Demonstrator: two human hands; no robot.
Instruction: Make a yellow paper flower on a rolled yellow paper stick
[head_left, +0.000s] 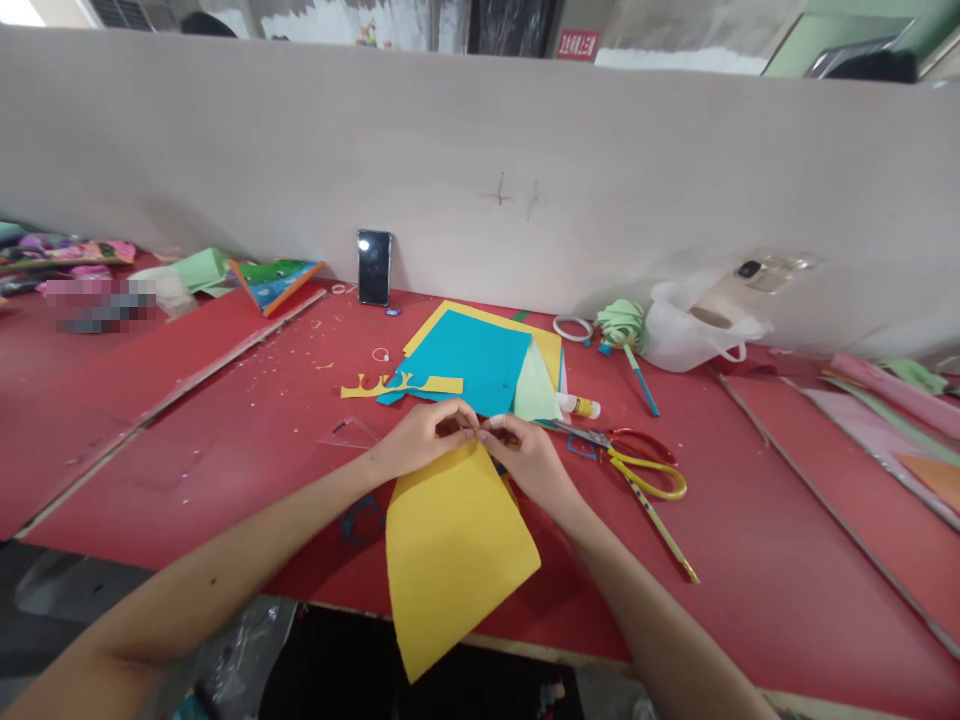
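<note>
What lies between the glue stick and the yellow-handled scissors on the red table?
Head view: only bare red table between the glue stick and the scissors; they lie close together, apart.

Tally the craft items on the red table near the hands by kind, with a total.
Yellow paper sheet pinched by left hand and right hand: 1
Stacked sheets (blue, yellow beneath, pale green): 3
Cut yellow strip: 1
Scissors: 1
Glue stick: 1
Clear triangle ruler: 1
Total: 8
</note>
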